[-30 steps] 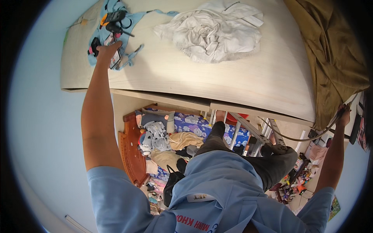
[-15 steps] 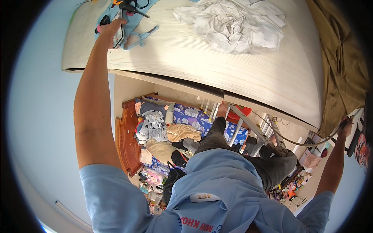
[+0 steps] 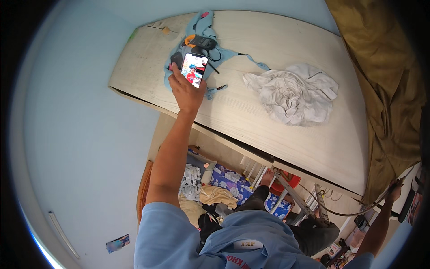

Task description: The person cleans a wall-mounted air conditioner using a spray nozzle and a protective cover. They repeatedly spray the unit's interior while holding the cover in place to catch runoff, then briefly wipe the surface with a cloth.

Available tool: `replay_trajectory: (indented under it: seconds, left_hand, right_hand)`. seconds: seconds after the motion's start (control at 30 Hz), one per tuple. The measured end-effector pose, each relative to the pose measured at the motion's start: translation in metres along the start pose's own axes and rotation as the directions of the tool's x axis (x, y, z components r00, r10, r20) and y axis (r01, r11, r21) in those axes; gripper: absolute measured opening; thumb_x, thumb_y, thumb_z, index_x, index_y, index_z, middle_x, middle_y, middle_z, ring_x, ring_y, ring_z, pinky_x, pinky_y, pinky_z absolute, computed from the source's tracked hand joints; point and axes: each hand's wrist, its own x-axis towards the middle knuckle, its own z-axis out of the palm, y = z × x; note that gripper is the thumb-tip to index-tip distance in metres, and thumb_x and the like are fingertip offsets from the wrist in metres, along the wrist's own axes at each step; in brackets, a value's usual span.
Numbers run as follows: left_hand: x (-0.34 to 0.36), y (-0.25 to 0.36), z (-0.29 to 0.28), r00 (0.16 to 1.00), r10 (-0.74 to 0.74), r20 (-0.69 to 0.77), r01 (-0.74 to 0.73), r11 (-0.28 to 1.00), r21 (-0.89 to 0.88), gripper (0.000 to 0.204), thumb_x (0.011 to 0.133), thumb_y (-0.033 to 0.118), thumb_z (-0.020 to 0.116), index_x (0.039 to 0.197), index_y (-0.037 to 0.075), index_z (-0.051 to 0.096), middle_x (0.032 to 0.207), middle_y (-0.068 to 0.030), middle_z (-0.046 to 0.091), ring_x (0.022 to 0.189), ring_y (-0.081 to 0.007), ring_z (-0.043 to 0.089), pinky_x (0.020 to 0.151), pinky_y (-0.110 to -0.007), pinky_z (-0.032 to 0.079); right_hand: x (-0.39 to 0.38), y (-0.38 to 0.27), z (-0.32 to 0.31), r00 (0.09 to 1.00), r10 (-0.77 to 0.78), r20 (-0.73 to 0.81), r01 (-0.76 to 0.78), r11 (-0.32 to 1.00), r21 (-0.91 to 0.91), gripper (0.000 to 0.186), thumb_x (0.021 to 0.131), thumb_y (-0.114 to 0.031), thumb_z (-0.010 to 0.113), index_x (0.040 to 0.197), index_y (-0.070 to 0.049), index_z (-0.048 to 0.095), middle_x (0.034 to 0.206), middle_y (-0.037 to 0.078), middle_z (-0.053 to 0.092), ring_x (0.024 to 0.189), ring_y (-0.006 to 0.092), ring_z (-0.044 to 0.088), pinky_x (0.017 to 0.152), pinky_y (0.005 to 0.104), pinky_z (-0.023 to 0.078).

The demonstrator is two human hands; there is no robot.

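My left hand point(image 3: 188, 95) is closed around a smartphone point(image 3: 195, 71) with a lit, colourful screen. It holds the phone over the pale wooden cabinet top point(image 3: 237, 112). Beneath and behind it lies a crumpled light blue cloth point(image 3: 205, 28). On that cloth rest a black clamp meter with an orange jaw point(image 3: 200, 42) and a small dark object point(image 3: 176, 59). Far to the right, my right hand point(image 3: 395, 190) is closed on a long dark cable point(image 3: 345, 214), beside the hanging brown curtain point(image 3: 387, 121). Its fingers are small and partly shaded.
A crumpled white cloth point(image 3: 293, 96) lies on the cabinet top. Below its front edge stands a metal ladder point(image 3: 291, 193), my bare foot point(image 3: 267, 176) beside it. A red round container point(image 3: 293, 179) and a bed with a blue floral sheet point(image 3: 226, 178) are lower down.
The view has tilted up, showing more of the cabinet top. My left hand has raised the phone and turned its screen into sight. My right hand stays on the cable.
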Motion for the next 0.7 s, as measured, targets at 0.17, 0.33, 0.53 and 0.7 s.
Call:
replay_trajectory:
  seconds: [0.17, 0.33, 0.53, 0.7]
  left_hand:
    - [-0.001, 0.019, -0.007, 0.997, -0.072, 0.018, 0.073, 0.997, -0.035, 0.111, 0.067, 0.012, 0.085, 0.153, -0.006, 0.017, 0.125, -0.0254, 0.039, 0.112, -0.0419, 0.049, 0.098, -0.047, 0.046]
    - [0.001, 0.033, -0.015, 0.995, -0.099, 0.011, 0.099, 0.99, -0.095, 0.11, 0.069, 0.012, 0.085, 0.153, -0.007, 0.017, 0.127, -0.0264, 0.037, 0.113, -0.0421, 0.049, 0.098, -0.046, 0.046]
    - [0.007, 0.074, -0.042, 0.997, -0.073, -0.035, 0.066, 0.982, -0.177, 0.113, 0.069, 0.01, 0.085, 0.154, -0.006, 0.012, 0.129, -0.0277, 0.034, 0.115, -0.0434, 0.049, 0.096, -0.047, 0.049]
    - [0.01, 0.098, -0.059, 0.997, -0.038, -0.064, 0.018, 0.955, -0.297, 0.111, 0.074, 0.008, 0.083, 0.154, -0.007, 0.008, 0.132, -0.0255, 0.032, 0.122, -0.0386, 0.041, 0.104, -0.046, 0.04]
  right_hand:
    - [-0.025, -0.012, 0.037, 0.988, -0.006, -0.156, 0.008, 1.0, 0.016, 0.039, 0.104, -0.04, 0.053, 0.075, -0.015, 0.049, 0.066, -0.003, 0.045, 0.061, 0.0097, 0.044, 0.06, 0.0256, 0.036]
    - [-0.018, -0.01, 0.022, 0.998, -0.062, -0.015, 0.061, 0.996, -0.061, 0.038, 0.105, -0.039, 0.052, 0.074, -0.016, 0.05, 0.065, -0.003, 0.045, 0.06, 0.0093, 0.044, 0.059, 0.0252, 0.035]
    - [-0.028, -0.014, 0.044, 0.986, 0.006, -0.165, -0.009, 1.0, -0.019, 0.037, 0.104, -0.036, 0.053, 0.075, -0.015, 0.051, 0.064, -0.003, 0.046, 0.059, 0.0099, 0.045, 0.058, 0.0261, 0.036]
    - [-0.032, -0.017, 0.046, 0.983, -0.033, -0.183, 0.041, 0.998, 0.04, 0.036, 0.103, -0.036, 0.054, 0.074, -0.015, 0.052, 0.065, -0.003, 0.049, 0.059, 0.01, 0.046, 0.058, 0.0266, 0.037]
